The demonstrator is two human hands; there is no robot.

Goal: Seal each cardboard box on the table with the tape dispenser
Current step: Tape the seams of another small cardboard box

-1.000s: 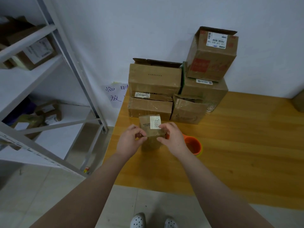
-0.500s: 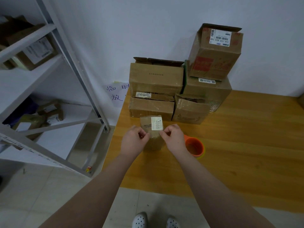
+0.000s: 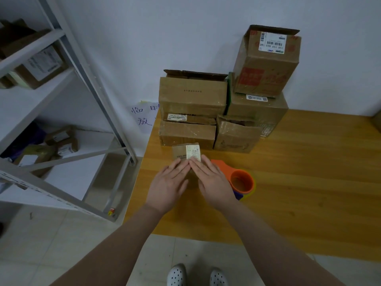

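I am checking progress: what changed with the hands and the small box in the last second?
The left hand and right hand released their pinch on the small box and now press flat, fingers straight, on its top. The tape dispenser and stacked boxes stayed put.

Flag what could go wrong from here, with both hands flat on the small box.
1. The left hand and right hand both press flat on the small box. Lifting one to fetch the orange tape dispenser beside it may let the top spring open.
2. The top box of the pile behind sits tilted with its flap open. A knock to the table might topple it toward the work.
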